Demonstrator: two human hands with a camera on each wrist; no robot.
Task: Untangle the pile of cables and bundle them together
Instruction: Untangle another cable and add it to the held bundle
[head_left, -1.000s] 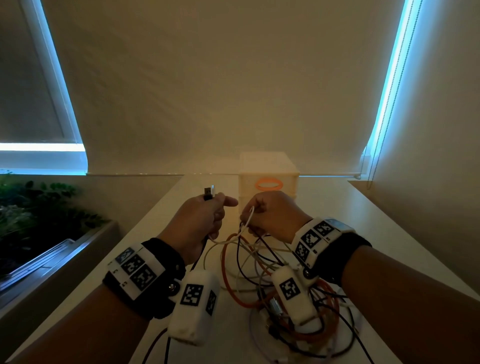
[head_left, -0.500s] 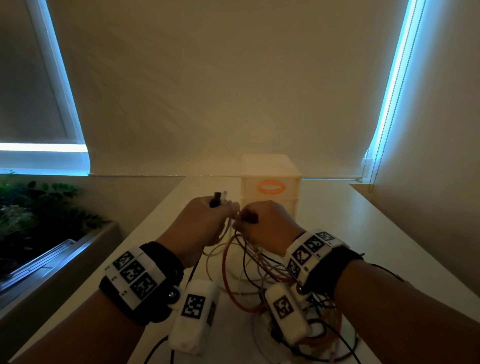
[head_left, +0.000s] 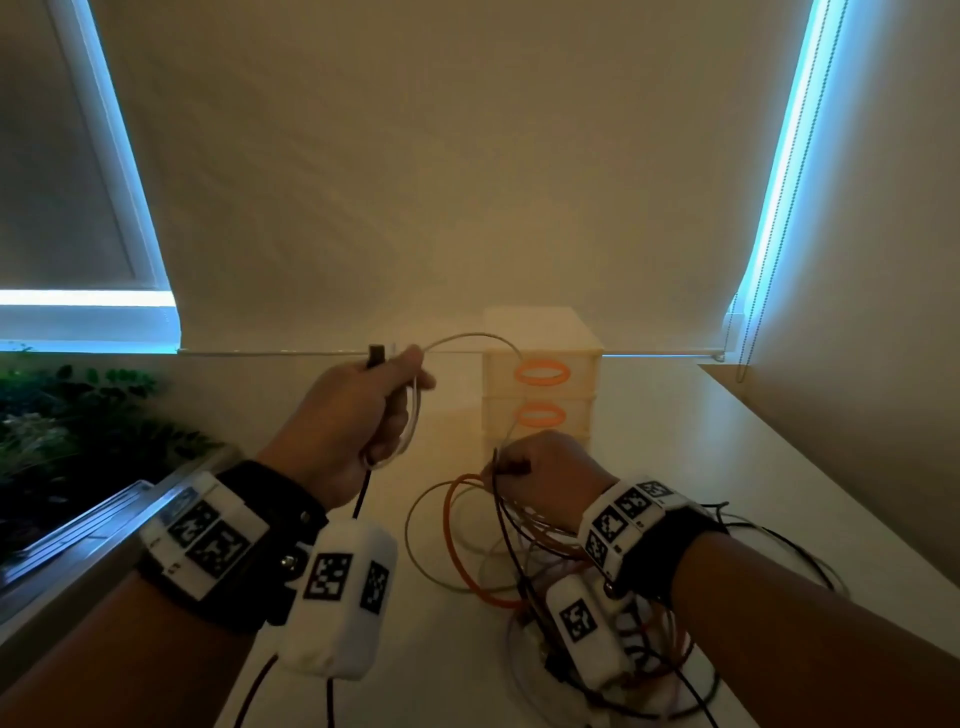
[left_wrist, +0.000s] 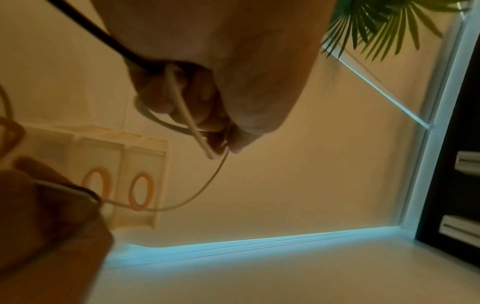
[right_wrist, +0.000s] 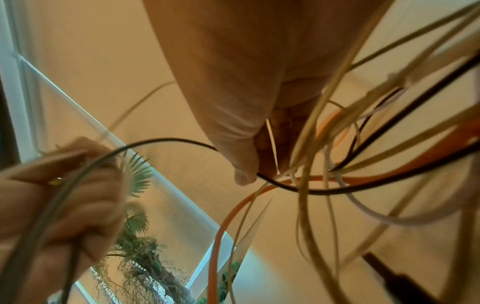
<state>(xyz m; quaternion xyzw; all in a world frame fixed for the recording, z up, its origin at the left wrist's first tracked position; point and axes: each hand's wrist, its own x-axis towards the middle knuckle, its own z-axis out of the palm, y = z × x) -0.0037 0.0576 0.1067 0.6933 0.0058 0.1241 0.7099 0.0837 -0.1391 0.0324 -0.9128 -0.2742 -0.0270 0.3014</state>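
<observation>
A tangle of orange, black and white cables (head_left: 524, 566) lies on the pale table (head_left: 779, 499) under the right hand (head_left: 540, 475), whose curled fingers grip several strands. Higher, the left hand (head_left: 353, 410) clenches a looped white cable (head_left: 467, 340); the wrist view shows its coils (left_wrist: 166, 121). Behind stands a drawer unit (head_left: 540, 364).

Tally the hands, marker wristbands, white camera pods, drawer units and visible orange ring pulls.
Hands: 2 (left hand grips white cable; right hand grips cable tangle)
Marker wristbands: 2
White camera pods: 2
Drawer units: 1
Orange ring pulls: 2
Total: 9
</observation>
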